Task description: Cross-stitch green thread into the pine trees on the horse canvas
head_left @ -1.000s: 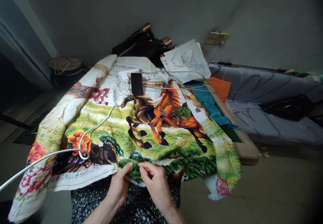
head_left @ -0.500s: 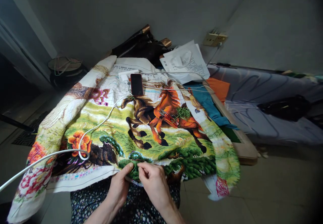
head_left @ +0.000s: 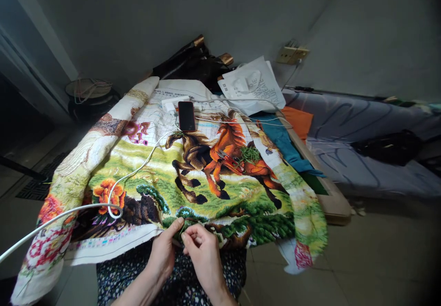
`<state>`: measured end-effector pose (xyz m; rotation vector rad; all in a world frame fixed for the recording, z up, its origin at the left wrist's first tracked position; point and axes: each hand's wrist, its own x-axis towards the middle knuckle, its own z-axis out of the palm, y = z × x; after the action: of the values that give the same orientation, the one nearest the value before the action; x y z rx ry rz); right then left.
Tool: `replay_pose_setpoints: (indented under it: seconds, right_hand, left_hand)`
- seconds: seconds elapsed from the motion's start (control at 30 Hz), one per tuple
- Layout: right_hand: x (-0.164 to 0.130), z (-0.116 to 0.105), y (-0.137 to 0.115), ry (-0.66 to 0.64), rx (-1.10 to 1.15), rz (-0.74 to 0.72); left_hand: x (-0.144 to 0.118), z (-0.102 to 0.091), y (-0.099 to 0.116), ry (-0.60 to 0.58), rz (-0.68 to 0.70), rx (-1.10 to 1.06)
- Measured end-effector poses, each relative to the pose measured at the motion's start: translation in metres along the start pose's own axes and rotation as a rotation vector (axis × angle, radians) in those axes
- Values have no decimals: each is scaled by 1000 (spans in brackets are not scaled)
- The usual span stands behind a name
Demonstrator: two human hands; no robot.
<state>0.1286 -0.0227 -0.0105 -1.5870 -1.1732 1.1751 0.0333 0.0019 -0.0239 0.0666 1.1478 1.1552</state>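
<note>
A large cross-stitch cloth point(head_left: 220, 205) with running horses spreads over the table and hangs to my lap. My left hand point(head_left: 162, 253) grips its near edge, thumb on top and fingers underneath. Just to the right, my right hand point(head_left: 203, 256) is closed in a pinch at the same edge. A thin green thread point(head_left: 182, 229) runs between the left thumb and the right fingertips; any needle is too small to make out. Red-handled scissors point(head_left: 228, 157) lie on the orange horse, beside a tangle of green thread point(head_left: 250, 155).
A phone point(head_left: 186, 116) lies on the cloth beside a white power bank point(head_left: 175, 103). A white cable point(head_left: 113, 212) loops across the left side. Behind are a white paper bag point(head_left: 253, 85) and teal fabric point(head_left: 280, 138). A wall socket point(head_left: 292, 54) is at the back.
My right hand has shifted slightly down and left, its pinch now lower at the cloth's near edge. My left hand keeps its grip, its thumb slightly higher.
</note>
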Motion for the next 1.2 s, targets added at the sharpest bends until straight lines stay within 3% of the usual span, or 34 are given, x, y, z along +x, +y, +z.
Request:
replay_pose_setpoints:
  seconds: [0.3, 0.57, 0.87, 0.97, 1.1, 1.2]
  right_hand:
    - [-2, 2, 9, 62, -29, -81]
    - [3, 3, 5, 113, 68, -14]
    - [20, -14, -24, -7, -296, -231]
    - [22, -29, -38, 27, -29, -228]
    - [18, -52, -62, -112, 593, -199]
    - [15, -57, -66, -53, 702, -284]
  left_hand:
    - [-3, 4, 2, 29, 15, 2]
    - [-2, 2, 1, -15, 5, -13]
    - [-4, -1, 2, -120, -36, -17]
    - [-6, 1, 4, -148, -66, -35]
    - [-9, 5, 6, -121, -78, -11]
    - [-11, 7, 7, -107, -74, -18]
